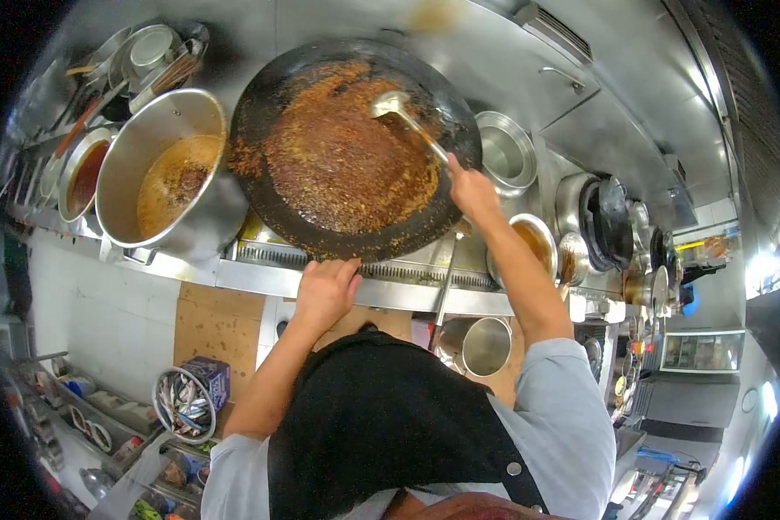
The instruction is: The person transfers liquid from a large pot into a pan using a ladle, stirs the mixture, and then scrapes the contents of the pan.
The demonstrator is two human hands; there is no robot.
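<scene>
Black apron cloth [390,407] lies nearest the camera. Just beyond it, a wide, round, blackened metal wok [381,244] sits over the stainless-steel desk [264,276], holding a reddish-brown, grainy, oily mixture [347,156]. Stirring looks like the step in hand: the right hand [474,192] grasps a long-handled silver metal ladle [393,106], its bowl in the mixture toward the far side. The left hand [328,290] has bent fingers at the near rim; whether they clamp or merely rest, I cannot tell. Another stroke would call for a firm handle grip and a steady wok. Left of it stands a tall silver metal pot [218,217] of orange-brown liquid.
</scene>
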